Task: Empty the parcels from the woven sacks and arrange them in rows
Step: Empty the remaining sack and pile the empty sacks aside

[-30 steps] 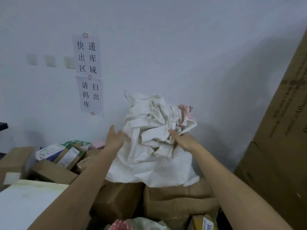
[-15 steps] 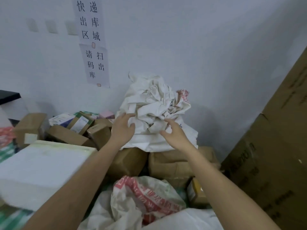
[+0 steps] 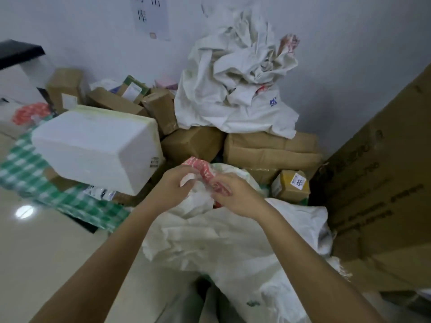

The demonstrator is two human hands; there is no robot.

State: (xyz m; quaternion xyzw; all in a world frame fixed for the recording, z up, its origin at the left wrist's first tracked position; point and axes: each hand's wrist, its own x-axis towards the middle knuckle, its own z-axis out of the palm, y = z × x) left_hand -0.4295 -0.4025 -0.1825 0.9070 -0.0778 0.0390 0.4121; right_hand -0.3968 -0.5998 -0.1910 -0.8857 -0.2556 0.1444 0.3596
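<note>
Against the pale wall (image 3: 326, 43), centre back: heap of emptied white sacks (image 3: 235, 89) resting on brown cartons (image 3: 268, 150). Right edge: tall cardboard box (image 3: 384, 183), touching the near sack and closing that side. Left: white foam box (image 3: 98, 148) tilted on a green checked sack (image 3: 70, 199); further brown parcels (image 3: 112, 101) crowd behind it toward the wall. Open room: glossy floor (image 3: 46, 252), lower left only.

Near woven sack (image 3: 221, 241): white, lying on the floor, long axis running from the viewer toward the cartons, its red-printed mouth (image 3: 205, 171) pointing away and upward. Small yellow parcel (image 3: 291, 185) just beside the mouth, to its right.

Left hand (image 3: 172, 190): fingers curled, gripping the mouth fabric. Right hand (image 3: 238, 197): fingers curled, pinching the red band.

Change since half a second ago: both hands have left the heap of emptied sacks, where they hovered with fingers spread, and dropped to the near sack.
</note>
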